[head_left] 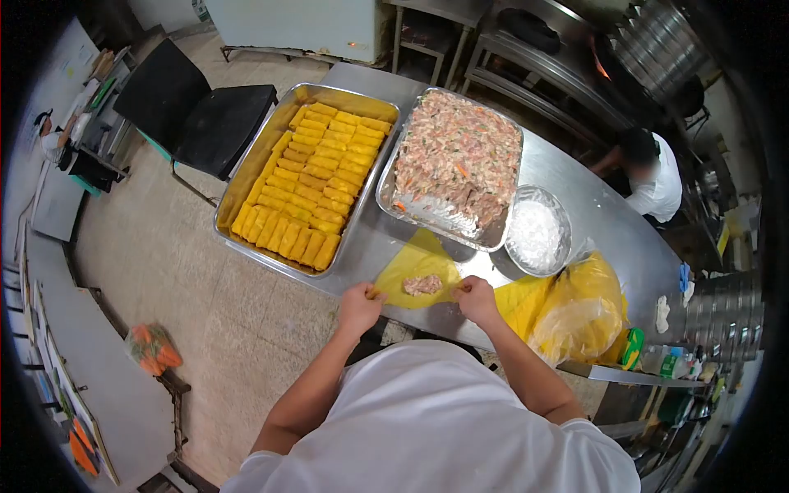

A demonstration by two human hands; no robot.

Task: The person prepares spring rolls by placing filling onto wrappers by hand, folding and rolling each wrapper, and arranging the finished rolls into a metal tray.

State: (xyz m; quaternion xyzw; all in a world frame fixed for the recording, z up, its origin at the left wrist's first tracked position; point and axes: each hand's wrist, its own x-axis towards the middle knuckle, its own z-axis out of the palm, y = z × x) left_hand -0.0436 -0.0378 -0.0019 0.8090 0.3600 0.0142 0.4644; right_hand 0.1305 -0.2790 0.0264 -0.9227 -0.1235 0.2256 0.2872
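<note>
A yellow wrapper sheet lies on the steel table with a lump of minced filling on it. My left hand pinches its left corner, and my right hand pinches the right corner. Beyond the hands sits a tray of minced meat filling with orange bits, its near end partly scooped out. Rows of yellow rolls fill most of a deep metal tray to the left. A round metal bowl with something white in it stands right of the meat tray.
To my right are more yellow wrappers and a clear plastic bag on the steel table. A black chair stands left. One person bends at the far right; another is at the far left.
</note>
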